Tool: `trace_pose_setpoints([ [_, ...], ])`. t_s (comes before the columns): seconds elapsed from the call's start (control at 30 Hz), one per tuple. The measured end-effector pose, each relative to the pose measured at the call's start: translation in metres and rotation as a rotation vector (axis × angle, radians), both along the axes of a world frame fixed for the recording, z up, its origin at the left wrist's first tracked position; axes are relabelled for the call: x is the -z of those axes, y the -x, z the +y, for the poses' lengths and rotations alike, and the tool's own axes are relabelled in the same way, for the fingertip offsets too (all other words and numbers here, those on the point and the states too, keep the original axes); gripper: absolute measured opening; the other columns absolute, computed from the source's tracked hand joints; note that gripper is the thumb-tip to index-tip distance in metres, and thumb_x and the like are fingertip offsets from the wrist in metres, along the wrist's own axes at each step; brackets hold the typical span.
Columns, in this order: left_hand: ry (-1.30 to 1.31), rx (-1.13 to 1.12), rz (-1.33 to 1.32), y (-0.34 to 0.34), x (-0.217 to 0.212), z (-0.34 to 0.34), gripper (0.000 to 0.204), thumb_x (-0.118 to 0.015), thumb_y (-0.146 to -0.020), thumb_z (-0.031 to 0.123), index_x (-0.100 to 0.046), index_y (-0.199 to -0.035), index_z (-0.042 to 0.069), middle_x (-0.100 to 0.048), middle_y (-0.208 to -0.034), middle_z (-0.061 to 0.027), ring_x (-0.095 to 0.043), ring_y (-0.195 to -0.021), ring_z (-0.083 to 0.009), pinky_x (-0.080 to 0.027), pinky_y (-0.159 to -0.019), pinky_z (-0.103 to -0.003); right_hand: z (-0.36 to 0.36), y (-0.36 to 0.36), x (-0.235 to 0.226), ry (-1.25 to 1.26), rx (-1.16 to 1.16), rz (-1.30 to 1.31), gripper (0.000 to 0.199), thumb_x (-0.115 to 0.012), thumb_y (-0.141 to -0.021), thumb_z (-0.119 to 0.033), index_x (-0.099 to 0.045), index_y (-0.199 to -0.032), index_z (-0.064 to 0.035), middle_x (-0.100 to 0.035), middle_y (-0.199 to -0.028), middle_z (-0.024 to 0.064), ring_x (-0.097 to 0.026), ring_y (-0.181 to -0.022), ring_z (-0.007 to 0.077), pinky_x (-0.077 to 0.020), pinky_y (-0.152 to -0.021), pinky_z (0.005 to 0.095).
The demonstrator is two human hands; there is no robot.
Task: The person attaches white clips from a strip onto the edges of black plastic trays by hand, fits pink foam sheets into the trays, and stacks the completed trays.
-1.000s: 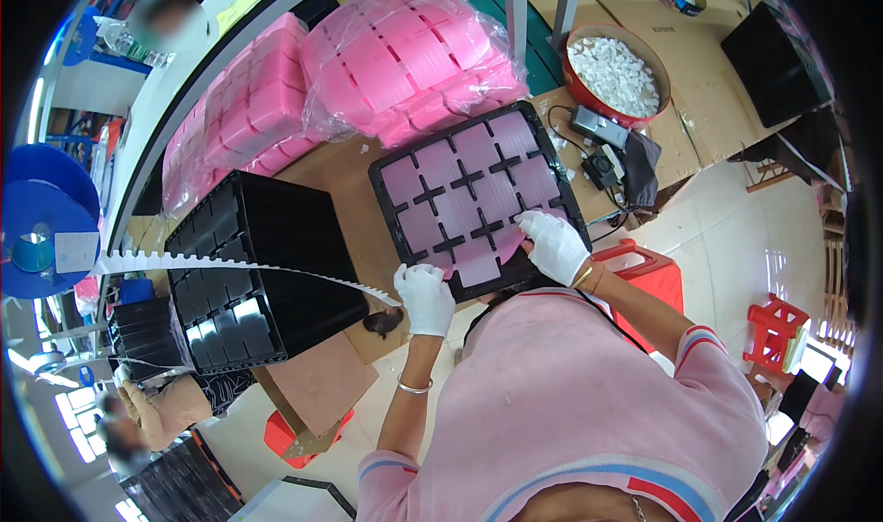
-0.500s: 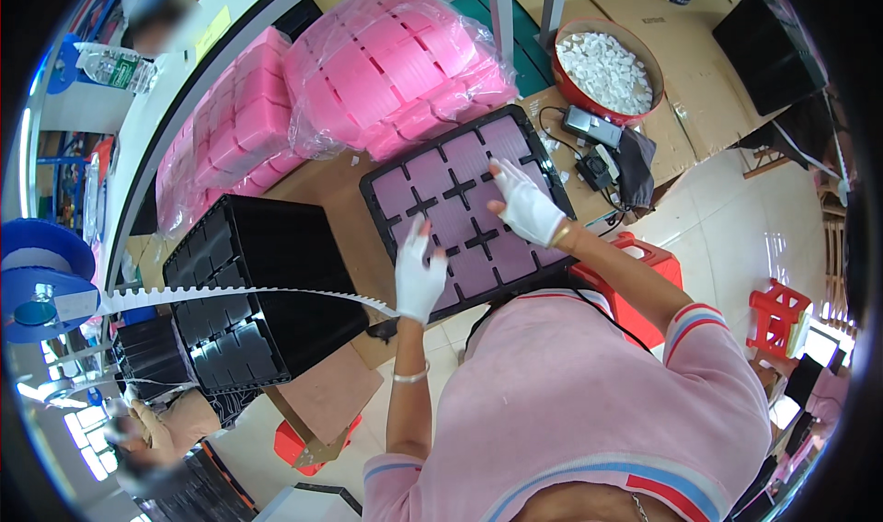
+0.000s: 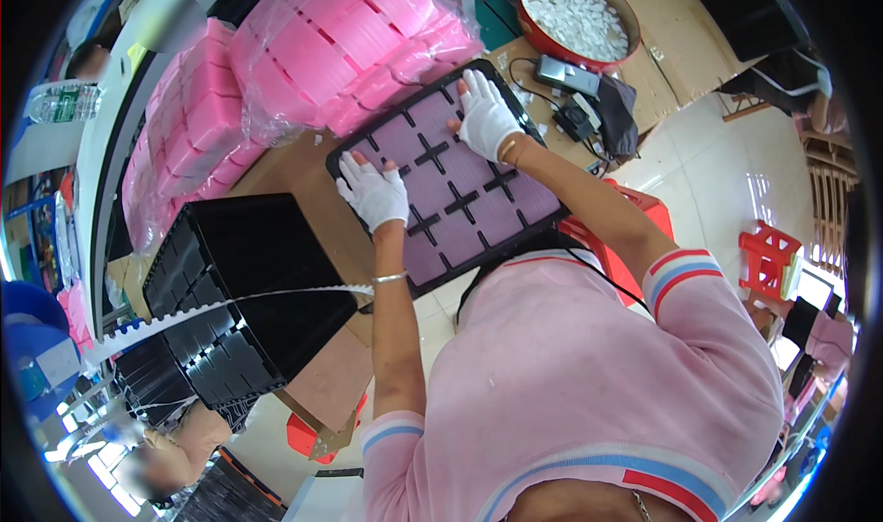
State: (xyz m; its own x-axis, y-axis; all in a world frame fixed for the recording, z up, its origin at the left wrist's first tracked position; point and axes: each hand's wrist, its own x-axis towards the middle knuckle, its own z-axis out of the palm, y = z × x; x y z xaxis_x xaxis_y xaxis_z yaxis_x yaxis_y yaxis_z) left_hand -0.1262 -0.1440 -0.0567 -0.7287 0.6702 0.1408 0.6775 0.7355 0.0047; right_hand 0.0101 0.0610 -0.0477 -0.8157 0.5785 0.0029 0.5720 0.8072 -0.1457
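Observation:
In front of me lies a black tray (image 3: 439,266) lined with pink foam sheet (image 3: 436,191), its black cross-shaped dividers showing through slots in the foam. My left hand (image 3: 375,194), in a white glove with bare fingertips, rests flat on the foam by the tray's left edge, fingers spread. Toward the far right corner my right hand (image 3: 488,121), gloved the same way, lies on the foam with its fingers stretched out. Neither hand grips anything.
Plastic-wrapped pink foam stacks (image 3: 331,39) stand behind the tray. Black trays are stacked (image 3: 276,292) at left, with a white toothed strip (image 3: 230,299) crossing them. A red tub of white pieces (image 3: 575,25) and a grey device (image 3: 567,76) sit at the far right.
Both hands have moved farther away over the foam: the left to the tray's left edge, the right toward its far corner. The whole view has shifted slightly.

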Motion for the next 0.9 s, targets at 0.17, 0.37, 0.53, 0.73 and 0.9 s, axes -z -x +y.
trace_pose_setpoints([
  [0.17,-0.098,0.010,-0.064,-0.004,-0.010,-0.008,0.063,-0.043,-0.098,0.038,-0.042,-0.143,-0.006,-0.036,-0.153,-0.0237,-0.029,-0.144,-0.0340,-0.020,-0.116,-0.050,0.020,-0.013,0.009,0.135,-0.095,0.207,0.067,-0.046,-0.097,-0.043,-0.044,-0.135,0.0119,-0.037,-0.147,0.0314,-0.035,-0.138,0.0433,-0.0313,-0.114,0.0451],
  [0.37,-0.081,0.209,-0.196,-0.116,-0.020,-0.094,0.066,-0.056,-0.089,0.029,-0.041,-0.141,-0.009,-0.037,-0.151,-0.0261,-0.033,-0.142,-0.0367,-0.018,-0.117,-0.051,-0.081,-0.132,-0.049,0.290,-0.275,0.182,0.064,-0.064,-0.087,-0.026,-0.043,-0.133,0.0126,-0.038,-0.144,0.0299,-0.038,-0.135,0.0434,-0.0326,-0.113,0.0444],
  [0.53,0.010,0.261,-0.358,-0.163,-0.035,-0.153,0.073,-0.062,-0.086,0.027,-0.036,-0.145,-0.007,-0.037,-0.151,-0.0254,-0.034,-0.142,-0.0369,-0.018,-0.116,-0.052,-0.117,-0.204,-0.054,0.206,-0.264,-0.053,0.071,-0.068,-0.085,-0.029,-0.041,-0.138,0.0098,-0.036,-0.148,0.0267,-0.034,-0.140,0.0375,-0.0278,-0.116,0.0417],
  [0.73,0.055,0.304,-0.433,-0.163,-0.036,-0.142,0.093,-0.078,-0.075,0.030,-0.030,-0.147,-0.005,-0.034,-0.153,-0.0224,-0.030,-0.143,-0.0359,-0.020,-0.116,-0.049,-0.113,-0.201,-0.024,0.163,-0.364,-0.042,0.067,-0.070,-0.080,-0.018,-0.043,-0.136,0.0076,-0.038,-0.148,0.0247,-0.037,-0.138,0.0375,-0.0324,-0.114,0.0405],
  [0.9,-0.083,0.304,-0.448,-0.167,-0.012,-0.141,0.103,-0.083,-0.069,0.032,-0.029,-0.148,-0.003,-0.032,-0.153,-0.0226,-0.030,-0.143,-0.0366,-0.020,-0.116,-0.049,-0.092,-0.210,-0.027,0.278,-0.449,0.359,0.049,-0.072,-0.072,-0.006,-0.058,-0.119,-0.0027,-0.064,-0.119,0.0154,-0.065,-0.099,0.0356,-0.0539,-0.083,0.0420],
])
